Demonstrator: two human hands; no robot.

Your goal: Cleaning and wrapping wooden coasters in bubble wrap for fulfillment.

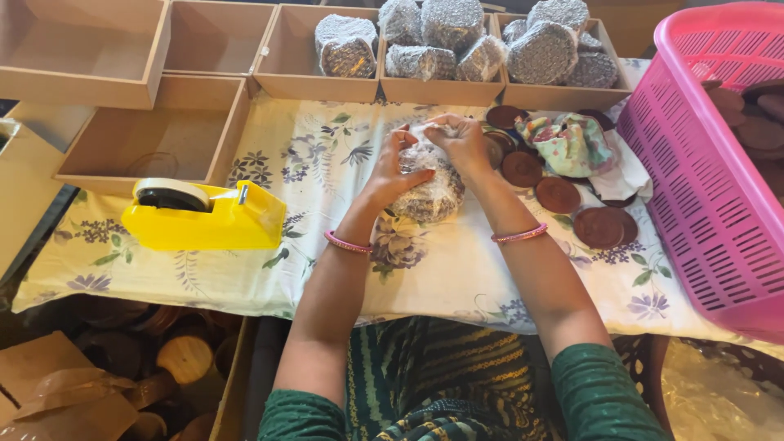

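A round bundle wrapped in bubble wrap lies on the floral cloth in the middle of the table. My left hand grips its left side with the thumb across the top. My right hand pinches the loose wrap at the bundle's far end. Both wrists wear pink bangles. Brown round discs lie on the cloth just right of my right hand.
A yellow tape dispenser stands to the left. Wooden boxes line the back; some hold wrapped bundles. A pink plastic basket with discs stands at the right. A crumpled floral cloth lies beside it.
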